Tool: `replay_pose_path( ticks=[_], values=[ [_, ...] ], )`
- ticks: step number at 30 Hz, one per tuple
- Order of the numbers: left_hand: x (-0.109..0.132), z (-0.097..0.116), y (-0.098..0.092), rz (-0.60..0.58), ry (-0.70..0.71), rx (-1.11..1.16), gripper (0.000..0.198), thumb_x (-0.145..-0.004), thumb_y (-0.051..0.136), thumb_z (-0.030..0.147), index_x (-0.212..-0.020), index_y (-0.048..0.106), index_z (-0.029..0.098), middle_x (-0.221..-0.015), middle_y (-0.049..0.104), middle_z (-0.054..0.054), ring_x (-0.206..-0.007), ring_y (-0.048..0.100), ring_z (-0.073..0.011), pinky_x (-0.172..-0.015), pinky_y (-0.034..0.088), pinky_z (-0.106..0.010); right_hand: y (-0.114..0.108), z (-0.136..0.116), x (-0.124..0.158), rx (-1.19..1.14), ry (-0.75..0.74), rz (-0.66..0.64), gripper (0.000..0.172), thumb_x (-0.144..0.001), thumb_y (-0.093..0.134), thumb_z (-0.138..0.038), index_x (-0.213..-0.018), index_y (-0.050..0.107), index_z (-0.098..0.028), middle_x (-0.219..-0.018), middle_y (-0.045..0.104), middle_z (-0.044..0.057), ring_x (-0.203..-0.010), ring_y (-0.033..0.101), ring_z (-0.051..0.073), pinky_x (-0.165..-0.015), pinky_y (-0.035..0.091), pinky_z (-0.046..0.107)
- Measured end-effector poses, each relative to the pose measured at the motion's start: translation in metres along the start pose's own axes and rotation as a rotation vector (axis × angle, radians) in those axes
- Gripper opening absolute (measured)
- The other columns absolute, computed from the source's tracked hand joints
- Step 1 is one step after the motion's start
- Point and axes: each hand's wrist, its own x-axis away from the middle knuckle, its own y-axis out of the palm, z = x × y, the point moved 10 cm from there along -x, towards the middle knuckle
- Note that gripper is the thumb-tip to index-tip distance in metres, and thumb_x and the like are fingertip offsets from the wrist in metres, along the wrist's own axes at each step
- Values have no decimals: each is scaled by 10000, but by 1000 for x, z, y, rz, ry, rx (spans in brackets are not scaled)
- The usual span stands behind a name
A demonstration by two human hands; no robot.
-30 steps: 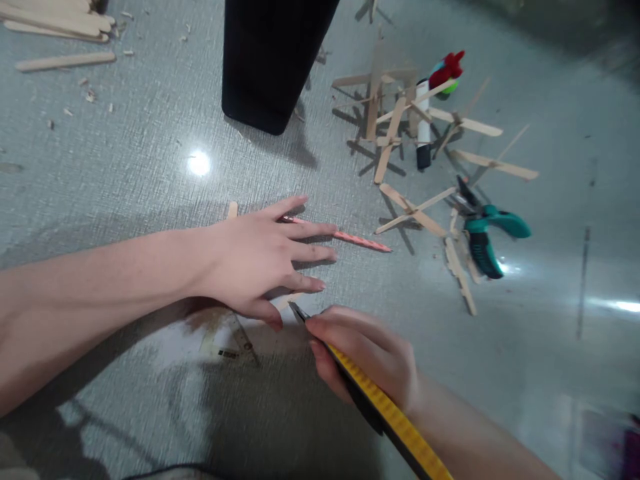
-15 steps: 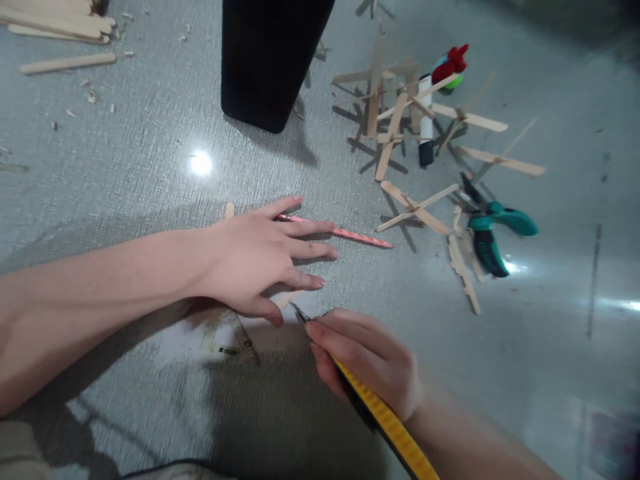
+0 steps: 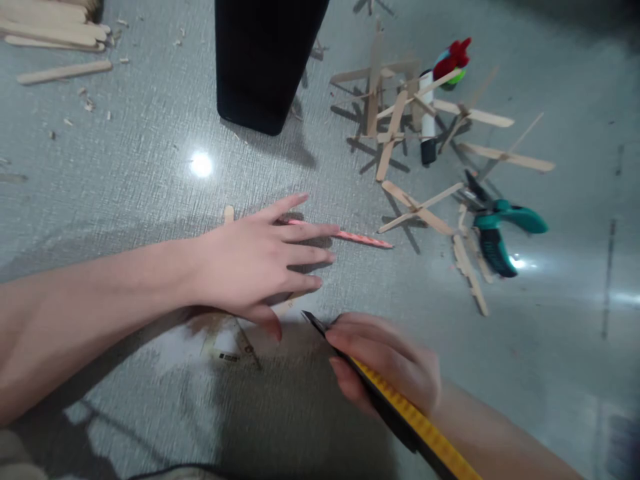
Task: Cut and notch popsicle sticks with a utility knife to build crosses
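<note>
My left hand (image 3: 265, 257) lies flat with its fingers spread, pressing on the table. Under its fingers passes a pink patterned pencil (image 3: 365, 239). A rounded wooden craft stick end (image 3: 229, 214) shows above the wrist, and a piece of craft stick (image 3: 289, 306) peeks out beside the thumb; the palm hides whatever lies between. My right hand (image 3: 385, 360) is closed around a yellow and black utility knife (image 3: 400, 408). Its blade tip points at the craft stick piece, a small gap apart. By the thumb lies a clear ruler-like strip (image 3: 235, 347) on a whitish patch.
A black box-shaped object (image 3: 267, 67) stands at the top. Crossed craft sticks (image 3: 415, 207) and a white marker (image 3: 428, 120) lie upper right, near green-handled pliers (image 3: 500, 227). Stacked craft sticks (image 3: 50, 30) sit upper left among wood shavings.
My right hand has drawn the knife back down and to the right, so the blade has left the craft stick. My left hand stays nearly in place.
</note>
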Motion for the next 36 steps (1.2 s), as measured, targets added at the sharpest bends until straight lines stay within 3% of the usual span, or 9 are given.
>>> replay_pose_path(
  ticks=[3,6,9,14,22,28,36],
  values=[
    [1,-1,-5,37,-13,46,515,-869,664,596,-1207,685,209,-1421,615,-84,-1470,400,-324,-1276,49,-574,-1,8,-1,-2,67,-30,280,-851,560,-83,-1104,601,-195,-777,716,38,-622,689,170,-559,596,261],
    [3,-3,-9,59,-23,102,326,-980,511,344,-1228,670,205,-1392,636,-57,-1463,417,-284,-1260,87,-604,-5,15,-2,15,127,-33,277,-847,561,-124,-1100,581,-236,-780,713,22,-609,698,168,-552,597,263],
    [3,-4,-10,67,-18,106,292,-982,460,187,-1144,700,223,-1338,664,-26,-1461,423,-251,-1267,100,-584,-9,21,0,-20,166,-10,262,-848,557,-133,-1081,586,-250,-686,679,-10,-551,675,165,-512,563,264],
    [2,-5,-11,82,2,120,231,-998,498,201,-927,715,236,-1210,707,-12,-1402,488,-216,-1279,154,-505,-13,34,10,-131,265,30,266,-835,592,-134,-1080,606,-236,-724,702,2,-585,698,167,-544,556,263],
    [0,1,-18,89,38,101,204,-1006,495,155,-921,674,206,-977,739,-12,-1023,667,-178,-1156,344,-417,-18,47,20,-287,387,111,259,-851,601,-123,-1077,628,-247,-752,701,-8,-632,697,156,-580,554,256],
    [0,4,-19,82,76,121,216,-1002,491,129,-907,678,181,-960,747,-39,-959,682,-188,-956,445,-375,-17,49,21,-319,367,96,248,-854,611,-133,-1077,626,-241,-764,687,-3,-584,658,139,-535,522,251],
    [-1,1,-19,73,69,204,245,-984,486,121,-875,694,191,-968,764,-44,-938,678,-182,-889,457,-357,-12,50,21,-296,355,56,240,-851,619,-156,-1075,623,-240,-732,680,-9,-559,637,133,-534,521,251]
  ],
)
